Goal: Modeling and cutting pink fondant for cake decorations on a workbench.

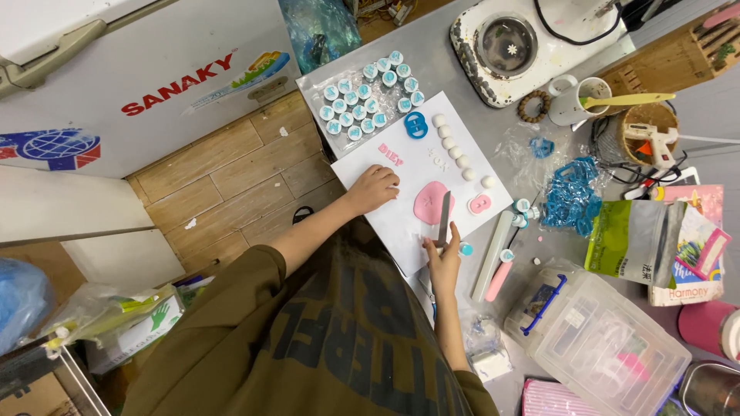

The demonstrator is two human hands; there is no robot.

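On the grey counter (493,135) lies a white sheet (408,223). The left hand (375,187) rests on the sheet's near-left edge, fingers curled loosely and holding nothing, pressing the sheet down. The right hand (442,258) pinches the lower end of a flat metal blade (444,218), whose upper part lies against the right side of a flattened pink clay piece (428,202) near the sheet's middle. Just beside it sits a small pink cutter (480,203). A row of white clay balls (455,146) runs above, and a blue ring cutter (415,125) lies near round blue-capped stamps (370,100).
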